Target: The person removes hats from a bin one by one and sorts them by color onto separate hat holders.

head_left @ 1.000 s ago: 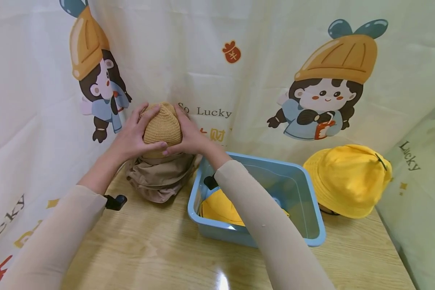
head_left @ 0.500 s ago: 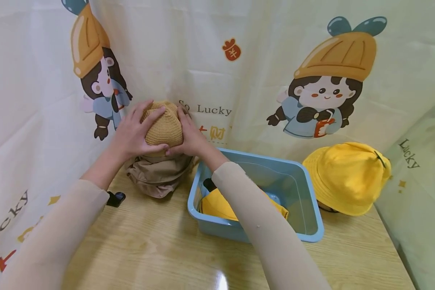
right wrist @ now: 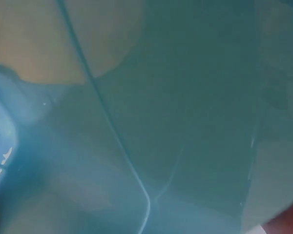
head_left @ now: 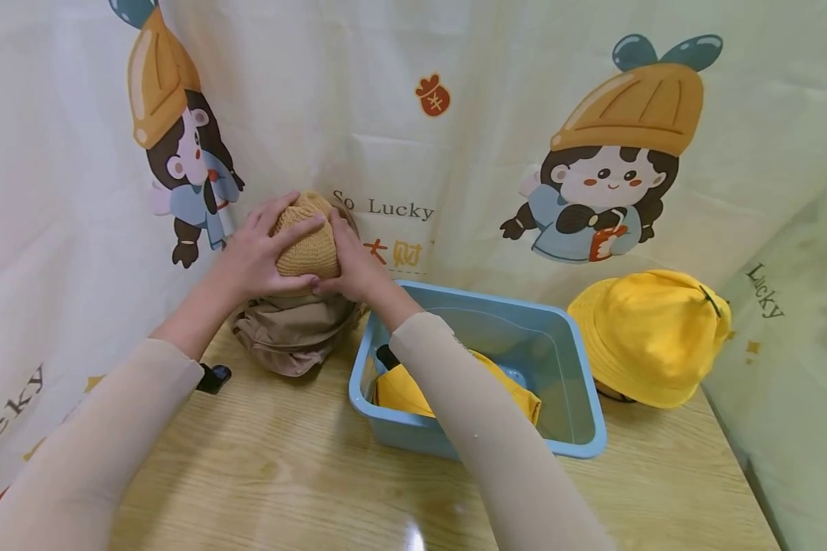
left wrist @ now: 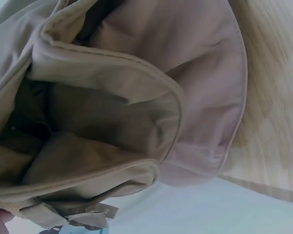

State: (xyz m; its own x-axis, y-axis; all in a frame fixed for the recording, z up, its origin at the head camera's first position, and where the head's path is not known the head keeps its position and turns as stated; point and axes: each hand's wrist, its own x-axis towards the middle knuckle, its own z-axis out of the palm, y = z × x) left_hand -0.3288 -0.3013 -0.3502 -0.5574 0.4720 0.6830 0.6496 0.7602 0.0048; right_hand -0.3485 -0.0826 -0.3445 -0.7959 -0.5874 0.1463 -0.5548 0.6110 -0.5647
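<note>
A tan knitted hat (head_left: 308,252) sits at the back left, on top of folded brown cloth hats (head_left: 286,329). My left hand (head_left: 251,256) grips its left side, the thumb lying across the front. On the right side my right hand (head_left: 358,264) holds it with curled fingers, and the two thumbs meet at the lower front. In the left wrist view, a brown cloth fold (left wrist: 112,105) gapes above a wide brim (left wrist: 210,97). The right wrist view is filled by the blue basin's wall (right wrist: 195,122); only a bit of a hand shows at the lower right corner.
A blue plastic basin (head_left: 593,417) stands in the middle, under my right forearm, with yellow cloth (head_left: 403,390) inside. Right of it a yellow bucket hat (head_left: 661,333) rests on the wooden table (head_left: 269,474). A printed curtain (head_left: 482,92) closes the back and sides.
Both hands stay on the knitted hat, whose top now looks more bunched and slightly narrower between them. The head view has shifted slightly.
</note>
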